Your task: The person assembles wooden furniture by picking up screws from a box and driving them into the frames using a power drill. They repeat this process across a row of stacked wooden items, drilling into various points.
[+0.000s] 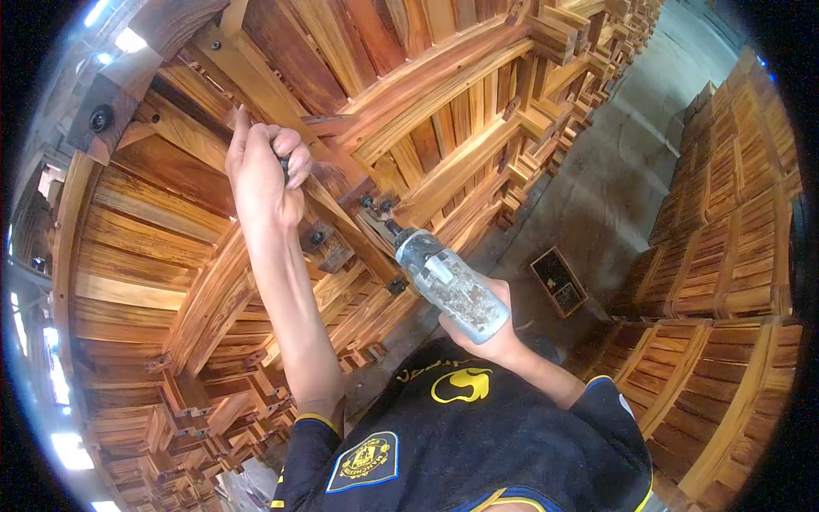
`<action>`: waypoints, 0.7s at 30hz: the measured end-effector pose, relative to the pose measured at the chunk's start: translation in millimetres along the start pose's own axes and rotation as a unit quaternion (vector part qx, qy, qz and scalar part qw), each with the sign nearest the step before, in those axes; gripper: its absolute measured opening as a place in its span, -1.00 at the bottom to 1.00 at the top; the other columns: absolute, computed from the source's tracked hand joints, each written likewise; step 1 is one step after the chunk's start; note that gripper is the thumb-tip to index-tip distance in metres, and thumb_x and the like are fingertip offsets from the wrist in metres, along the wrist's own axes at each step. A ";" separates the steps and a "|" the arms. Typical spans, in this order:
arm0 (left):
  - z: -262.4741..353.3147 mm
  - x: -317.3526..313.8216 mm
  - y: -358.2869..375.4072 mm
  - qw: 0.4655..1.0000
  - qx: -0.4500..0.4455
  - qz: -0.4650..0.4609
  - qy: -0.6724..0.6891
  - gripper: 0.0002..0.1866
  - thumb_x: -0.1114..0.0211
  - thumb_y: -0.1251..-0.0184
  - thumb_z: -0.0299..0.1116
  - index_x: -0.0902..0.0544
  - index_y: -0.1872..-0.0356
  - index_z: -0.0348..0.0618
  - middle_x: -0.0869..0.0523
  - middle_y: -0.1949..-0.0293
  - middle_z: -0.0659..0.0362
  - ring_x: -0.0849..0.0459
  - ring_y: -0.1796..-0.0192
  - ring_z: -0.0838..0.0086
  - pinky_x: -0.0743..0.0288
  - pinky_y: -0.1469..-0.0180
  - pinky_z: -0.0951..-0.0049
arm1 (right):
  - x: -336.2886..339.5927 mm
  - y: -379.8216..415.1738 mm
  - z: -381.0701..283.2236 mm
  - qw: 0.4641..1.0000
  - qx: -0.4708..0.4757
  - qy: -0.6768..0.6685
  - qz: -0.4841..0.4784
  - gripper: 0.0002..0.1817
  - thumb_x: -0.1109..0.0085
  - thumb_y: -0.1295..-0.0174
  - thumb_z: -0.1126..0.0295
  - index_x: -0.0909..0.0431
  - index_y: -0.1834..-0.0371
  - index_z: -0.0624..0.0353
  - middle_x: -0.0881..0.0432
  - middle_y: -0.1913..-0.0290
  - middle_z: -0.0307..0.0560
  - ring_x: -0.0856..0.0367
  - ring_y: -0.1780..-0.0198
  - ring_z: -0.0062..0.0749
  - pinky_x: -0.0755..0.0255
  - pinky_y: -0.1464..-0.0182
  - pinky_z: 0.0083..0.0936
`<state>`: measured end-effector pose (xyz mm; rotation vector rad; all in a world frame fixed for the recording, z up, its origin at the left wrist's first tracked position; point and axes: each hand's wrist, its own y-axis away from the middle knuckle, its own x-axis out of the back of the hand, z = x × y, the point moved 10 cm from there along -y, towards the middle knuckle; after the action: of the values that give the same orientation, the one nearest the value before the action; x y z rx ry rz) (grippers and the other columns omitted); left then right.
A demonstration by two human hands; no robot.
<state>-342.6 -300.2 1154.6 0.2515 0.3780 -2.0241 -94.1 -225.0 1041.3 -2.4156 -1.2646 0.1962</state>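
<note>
My left hand (266,162) is raised in front of the slatted wooden pieces, its fingers curled round something small and dark, mostly hidden, with the index finger pointing up. My right hand (490,324) is wrapped round a worn, dusty power driver (450,286). The driver's dark tip meets or nearly meets black hardware (384,205) on a wooden joint. Between my hands, a black bolt head (317,238) shows on a wooden block (334,254). Another dark fitting (397,285) sits lower on the wood.
Slatted wooden furniture parts (426,111) are stacked in a long row across the top and left. More wooden stacks (725,230) stand at the right, beyond the concrete floor (610,192). A shallow wooden box (559,282) with dark small items lies on that floor.
</note>
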 end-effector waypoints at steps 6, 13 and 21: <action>1.0 -0.5 3.1 1.000 -0.001 0.006 -0.004 -0.29 0.15 -0.34 -0.53 0.18 -0.49 -0.03 -0.27 0.62 0.24 -0.22 0.67 0.58 -0.03 0.71 0.63 | -1.9 -0.4 1.6 1.000 0.002 0.012 -0.005 -0.60 -0.29 0.12 0.56 -0.59 0.11 0.34 -0.68 0.16 0.11 -0.71 0.16 -0.21 -0.52 0.09 -0.49; -0.2 -0.4 2.4 1.000 -0.004 -0.001 0.000 -0.28 0.15 -0.34 -0.53 0.19 -0.49 -0.04 -0.26 0.63 0.25 -0.21 0.67 0.59 -0.02 0.71 0.63 | -2.2 -3.4 -3.2 1.000 0.016 0.020 0.003 -0.62 -0.27 0.12 0.57 -0.58 0.13 0.35 -0.67 0.20 0.10 -0.71 0.22 -0.21 -0.53 0.15 -0.49; -3.3 0.4 -0.6 1.000 -0.003 -0.008 0.001 -0.28 0.14 -0.34 -0.52 0.18 -0.49 0.05 -0.27 0.63 0.26 -0.22 0.67 0.58 -0.03 0.71 0.63 | -1.9 -5.0 -1.9 0.999 0.026 0.025 0.001 -0.64 -0.25 0.11 0.58 -0.59 0.14 0.34 -0.66 0.25 0.09 -0.69 0.26 -0.20 -0.52 0.17 -0.48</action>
<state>-343.3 -299.0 1151.4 0.2477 0.3884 -2.0379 -98.4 -224.6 1045.0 -2.3631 -1.2211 0.1650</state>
